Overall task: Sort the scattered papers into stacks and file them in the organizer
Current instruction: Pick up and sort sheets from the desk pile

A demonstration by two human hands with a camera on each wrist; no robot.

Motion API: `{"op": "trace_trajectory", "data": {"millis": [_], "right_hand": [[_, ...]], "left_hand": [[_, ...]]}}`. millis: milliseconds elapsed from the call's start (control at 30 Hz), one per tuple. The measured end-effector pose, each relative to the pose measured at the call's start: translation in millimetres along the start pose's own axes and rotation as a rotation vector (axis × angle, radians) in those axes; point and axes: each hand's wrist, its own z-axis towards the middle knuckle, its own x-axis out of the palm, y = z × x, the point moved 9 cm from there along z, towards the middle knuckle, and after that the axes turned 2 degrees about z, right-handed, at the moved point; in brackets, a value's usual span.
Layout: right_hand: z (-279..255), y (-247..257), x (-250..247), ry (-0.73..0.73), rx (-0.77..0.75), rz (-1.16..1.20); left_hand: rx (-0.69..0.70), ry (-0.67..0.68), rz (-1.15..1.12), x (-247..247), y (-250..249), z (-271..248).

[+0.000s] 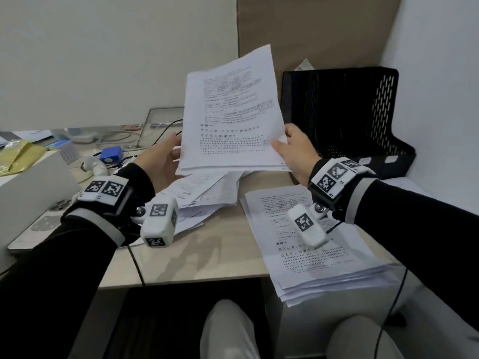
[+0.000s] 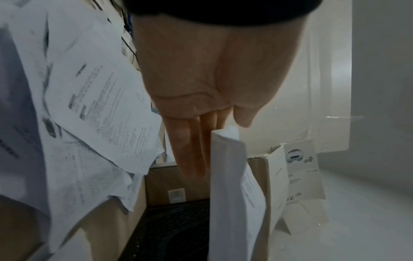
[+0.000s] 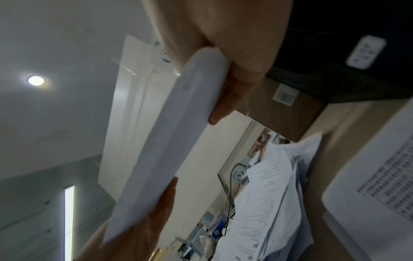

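From above, the person holds a sheaf of printed pages [image 1: 228, 112] up off the desk [image 1: 207, 257], tilted back, one hand at each lower corner. The left hand [image 1: 162, 158] cups the left edge, fingers behind the sheets. The right hand [image 1: 295, 154] pinches the right edge with its thumb on the printed face. Under the sheaf lies a loose heap of papers [image 1: 204, 195]; nearer the right forearm sits a tidier stack [image 1: 318, 257] hanging a little over the desk edge. The black organizer [image 1: 344, 112] stands at the back right, against the wall.

At the left wrist, the left hand's fingers [image 2: 190, 146] reach out nearly straight along the back of the sheaf [image 2: 232, 185], seen edge-on. The messy heap [image 2: 93, 114] fills the left side, and the organizer's dark mesh [image 2: 176, 229] shows below.

At the right wrist, the right hand's thumb [image 3: 232, 98] and fingers clamp the sheaf's edge [image 3: 174, 137], and the left hand [image 3: 143, 227] supports the far end. The heap [image 3: 274, 199] lies beyond.
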Motion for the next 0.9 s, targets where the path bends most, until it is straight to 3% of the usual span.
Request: {"op": "trace_trajectory", "data": {"millis": [133, 333, 467, 633, 900], "right_hand": [[1.1, 13.0, 3.6, 0.034, -0.041, 0.062], [3.6, 5.4, 1.3, -0.028, 0.053, 0.069], [-3.3, -8.1, 2.9, 0.077, 0.177, 0.168], [-15.6, -22.0, -3.4, 0.103, 0.262, 0.183], [-31.1, -25.9, -32.5, 0.079, 0.232, 0.145]], "left_hand": [[-0.021, 0.033, 0.130, 10.6, -5.7, 0.3], [0.083, -0.157, 0.274, 3.1, -12.2, 2.4], [0.055, -0.139, 0.215, 12.3, 0.7, -3.8], [0.059, -0.174, 0.133, 28.3, 14.9, -6.7], [-0.007, -0.238, 0.225, 54.6, 33.8, -6.9]]}}
